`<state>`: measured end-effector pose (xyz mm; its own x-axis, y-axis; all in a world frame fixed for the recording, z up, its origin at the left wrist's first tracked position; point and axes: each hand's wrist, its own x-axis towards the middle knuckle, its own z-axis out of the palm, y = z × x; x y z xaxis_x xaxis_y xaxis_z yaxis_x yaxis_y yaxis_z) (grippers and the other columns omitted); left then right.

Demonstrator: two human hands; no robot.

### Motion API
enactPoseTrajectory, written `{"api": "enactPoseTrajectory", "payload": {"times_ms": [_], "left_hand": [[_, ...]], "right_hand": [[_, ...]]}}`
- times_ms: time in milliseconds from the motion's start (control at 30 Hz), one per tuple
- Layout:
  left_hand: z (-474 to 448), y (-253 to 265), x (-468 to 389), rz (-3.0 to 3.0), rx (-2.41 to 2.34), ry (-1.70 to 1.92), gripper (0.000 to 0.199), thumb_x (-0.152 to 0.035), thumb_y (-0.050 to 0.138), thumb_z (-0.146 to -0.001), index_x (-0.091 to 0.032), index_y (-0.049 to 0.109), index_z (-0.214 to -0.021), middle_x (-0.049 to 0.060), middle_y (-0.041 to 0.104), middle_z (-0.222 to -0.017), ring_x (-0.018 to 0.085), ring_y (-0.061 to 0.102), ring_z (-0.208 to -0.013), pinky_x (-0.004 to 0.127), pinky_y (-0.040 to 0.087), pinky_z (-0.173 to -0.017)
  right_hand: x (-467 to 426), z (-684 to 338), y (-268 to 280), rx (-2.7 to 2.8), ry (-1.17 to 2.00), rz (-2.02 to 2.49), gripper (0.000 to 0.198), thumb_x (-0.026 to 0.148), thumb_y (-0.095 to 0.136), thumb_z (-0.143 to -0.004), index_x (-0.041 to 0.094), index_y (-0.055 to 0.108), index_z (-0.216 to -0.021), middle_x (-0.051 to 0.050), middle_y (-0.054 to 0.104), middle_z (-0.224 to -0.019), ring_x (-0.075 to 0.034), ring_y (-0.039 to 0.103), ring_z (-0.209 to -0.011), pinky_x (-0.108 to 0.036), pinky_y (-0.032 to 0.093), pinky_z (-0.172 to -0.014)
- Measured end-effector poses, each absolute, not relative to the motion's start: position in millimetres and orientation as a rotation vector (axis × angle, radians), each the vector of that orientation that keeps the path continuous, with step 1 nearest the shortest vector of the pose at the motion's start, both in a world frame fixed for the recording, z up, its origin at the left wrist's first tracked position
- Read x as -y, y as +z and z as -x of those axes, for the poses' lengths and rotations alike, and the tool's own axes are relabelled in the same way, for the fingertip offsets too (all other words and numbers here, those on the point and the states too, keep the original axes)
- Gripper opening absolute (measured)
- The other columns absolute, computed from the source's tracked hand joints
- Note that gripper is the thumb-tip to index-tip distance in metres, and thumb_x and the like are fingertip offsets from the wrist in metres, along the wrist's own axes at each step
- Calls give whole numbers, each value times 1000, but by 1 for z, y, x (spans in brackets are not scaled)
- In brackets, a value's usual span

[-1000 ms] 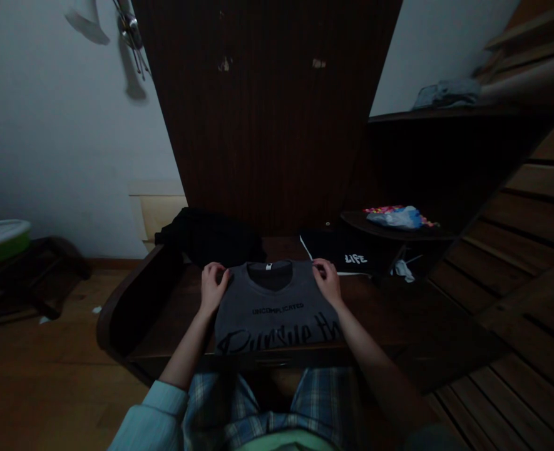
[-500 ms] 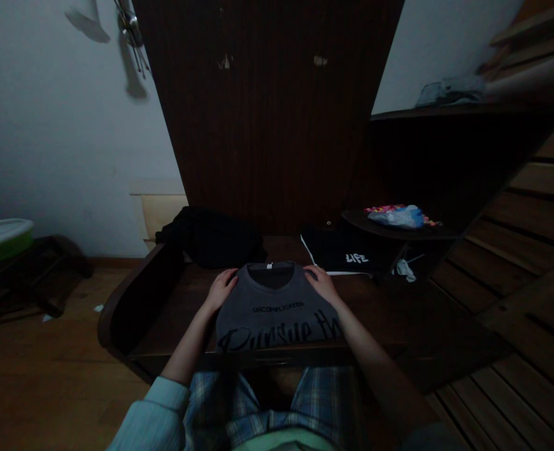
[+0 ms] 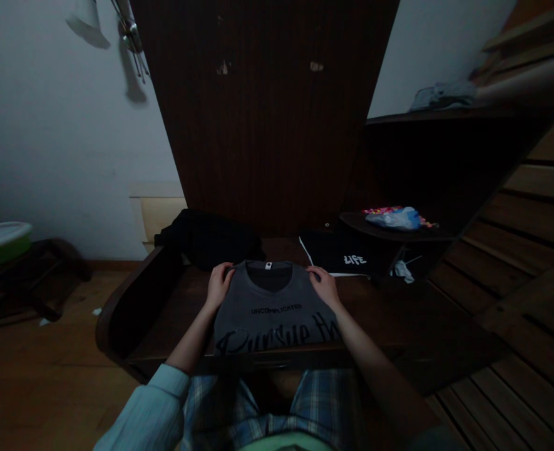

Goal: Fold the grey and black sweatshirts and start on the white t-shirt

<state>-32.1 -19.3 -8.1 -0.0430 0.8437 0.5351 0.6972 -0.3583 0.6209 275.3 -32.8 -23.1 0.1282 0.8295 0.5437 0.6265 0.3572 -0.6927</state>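
Note:
A dark grey T-shirt (image 3: pixel 270 299) lies spread on a dark wooden bench, its neckline away from me and black lettering across the chest. At its left shoulder, my left hand (image 3: pixel 218 287) has its fingers closed on the cloth. My right hand (image 3: pixel 324 287) grips the opposite shoulder in the same way. Between the hands, a white label shows inside the collar. The lower part of the shirt goes out of sight at the bench's front edge.
Behind the shirt on the bench (image 3: pixel 173 329) lie a heap of black cloth (image 3: pixel 211 238) and a folded black garment (image 3: pixel 330 250) with white lettering. A plastic bag (image 3: pixel 394 218) rests on a small shelf at right. A green tub (image 3: pixel 4 244) stands at far left.
My fingers have shifted slightly at the shirt's shoulders, drawing in at the corners. The collar label shows more fully. The view has moved a little.

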Motion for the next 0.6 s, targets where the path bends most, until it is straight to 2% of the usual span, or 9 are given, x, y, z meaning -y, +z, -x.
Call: {"api": "enactPoseTrajectory", "payload": {"times_ms": [133,233,367,467,600], "left_hand": [[31,-1,25,-1939,-2078,1240,13,-31,53,-72,-19,49,-68,6,56,-79,21,53,-80,29,40,-70],[41,8,39,-1769,-2230,1177,21,-36,47,-75,-20,45,-62,2,52,-68,17,52,-67,25,37,-58],[61,11,81,-1702,-1977,1010,35,-46,41,-75,-20,44,-52,-3,44,-48,13,46,-50,22,29,-48],[67,5,120,-1612,-1796,1066,43,-56,41,-71,-19,44,-50,-5,41,-46,11,41,-47,21,30,-47],[54,1,153,-1453,-1645,1072,48,-64,45,-63,-17,51,-51,-4,46,-48,13,45,-51,22,35,-49]], "right_hand": [[38,-277,-15,1348,202,1456,24,30,39,-68,20,61,-70,-7,66,-78,-21,58,-75,-33,43,-73],[50,-286,-9,1146,309,1487,26,37,41,-67,19,59,-69,-5,63,-66,-19,56,-63,-30,42,-62],[88,-303,-14,1155,762,1438,31,50,49,-60,20,55,-61,2,49,-46,-13,44,-42,-24,32,-42],[121,-307,-23,1240,939,1403,39,58,53,-59,19,52,-51,4,44,-43,-10,39,-40,-23,28,-42],[143,-299,-25,1221,960,1392,49,66,53,-57,19,46,-43,5,40,-42,-10,38,-44,-24,30,-46]]}}
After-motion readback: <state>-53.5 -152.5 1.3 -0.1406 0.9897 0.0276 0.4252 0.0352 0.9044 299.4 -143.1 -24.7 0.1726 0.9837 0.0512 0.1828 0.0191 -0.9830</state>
